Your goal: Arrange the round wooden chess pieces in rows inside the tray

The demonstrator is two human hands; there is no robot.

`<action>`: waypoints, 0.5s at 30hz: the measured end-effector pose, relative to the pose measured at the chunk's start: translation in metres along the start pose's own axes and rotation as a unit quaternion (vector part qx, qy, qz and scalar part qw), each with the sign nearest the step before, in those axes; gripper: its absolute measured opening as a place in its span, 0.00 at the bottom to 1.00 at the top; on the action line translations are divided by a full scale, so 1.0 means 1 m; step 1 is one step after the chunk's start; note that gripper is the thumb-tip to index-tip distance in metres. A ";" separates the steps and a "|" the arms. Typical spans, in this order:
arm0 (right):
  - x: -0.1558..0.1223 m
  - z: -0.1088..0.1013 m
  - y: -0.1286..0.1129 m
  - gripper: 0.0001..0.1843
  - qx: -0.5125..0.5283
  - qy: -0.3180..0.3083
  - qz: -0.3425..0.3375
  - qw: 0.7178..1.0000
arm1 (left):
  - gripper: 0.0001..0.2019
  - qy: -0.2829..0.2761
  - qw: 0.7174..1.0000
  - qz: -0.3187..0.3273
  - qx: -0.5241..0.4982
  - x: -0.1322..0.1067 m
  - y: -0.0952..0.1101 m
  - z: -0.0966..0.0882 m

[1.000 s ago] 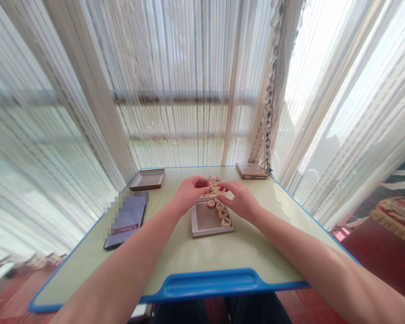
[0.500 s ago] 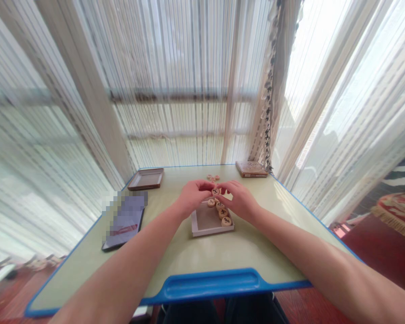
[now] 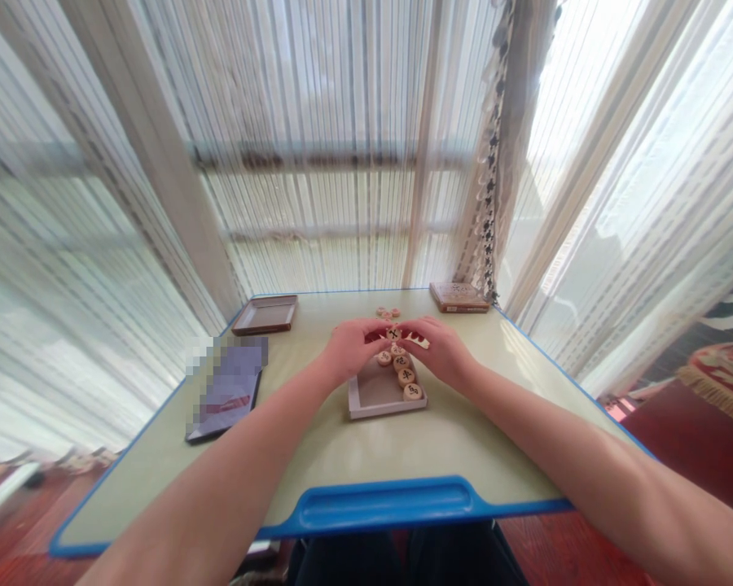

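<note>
Between the fingertips of my left hand (image 3: 354, 343) and my right hand (image 3: 435, 343) is a round wooden Chinese chess piece (image 3: 393, 334) with a black character. Both hands are closed around it from either side, above the far end of a shallow white box tray (image 3: 387, 409). Inside the tray, several more pieces form a line along its right side, among them a piece (image 3: 412, 392) at the near right corner. Another piece (image 3: 384, 358) lies left of that line. My hands cover part of the tray's far edge.
Beyond my hands lies a small group of pieces (image 3: 387, 312). A brown-edged box lid (image 3: 265, 328) sits far left, a flat box (image 3: 459, 298) far right. On the left is a partly blurred tablet (image 3: 229, 391). The table has a blue rim (image 3: 384, 505) with a recess.
The view has shifted slightly, so the table sits a little higher. My hands stay at the piece, the right-hand fingers drawn closer around it. The pieces in the tray show more fully.
</note>
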State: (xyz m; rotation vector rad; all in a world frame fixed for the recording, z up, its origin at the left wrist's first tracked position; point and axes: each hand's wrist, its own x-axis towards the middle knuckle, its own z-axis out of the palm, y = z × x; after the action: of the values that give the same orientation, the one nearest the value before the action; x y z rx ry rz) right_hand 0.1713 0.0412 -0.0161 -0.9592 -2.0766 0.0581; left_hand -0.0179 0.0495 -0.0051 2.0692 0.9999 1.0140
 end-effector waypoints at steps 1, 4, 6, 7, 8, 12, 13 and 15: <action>0.000 0.000 0.000 0.10 0.002 0.001 0.001 1.000 | 0.16 0.002 1.000 0.005 0.012 0.000 0.000 -0.001; 0.000 -0.001 0.000 0.10 -0.004 -0.003 -0.003 1.000 | 0.15 -0.003 0.999 0.009 0.034 0.000 0.002 -0.002; 0.000 0.000 0.000 0.10 -0.007 -0.008 -0.004 1.000 | 0.14 -0.001 0.999 0.004 0.044 -0.001 0.002 -0.002; 0.000 0.000 -0.001 0.10 -0.005 -0.010 -0.002 1.000 | 0.14 0.003 0.999 0.001 0.050 -0.001 0.002 -0.002; 0.000 0.000 -0.001 0.10 -0.002 -0.010 0.002 1.000 | 0.14 0.005 0.998 0.000 0.056 -0.001 0.001 -0.002; -0.001 0.001 -0.003 0.08 0.012 -0.002 0.025 1.000 | 0.14 0.007 0.998 0.001 0.060 0.000 0.000 -0.001; -0.001 0.001 -0.003 0.08 0.015 0.002 0.031 0.999 | 0.14 0.005 0.999 0.002 0.047 0.000 0.000 0.000; -0.001 0.001 -0.003 0.06 0.018 0.010 0.043 0.999 | 0.16 -0.004 1.000 0.004 0.011 0.000 0.002 0.001</action>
State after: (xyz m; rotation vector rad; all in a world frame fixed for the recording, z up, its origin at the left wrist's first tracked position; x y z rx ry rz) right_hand 0.1691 0.0383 -0.0159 -1.0230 -2.0083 0.1295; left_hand -0.0167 0.0482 -0.0043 2.0960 1.0038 1.0019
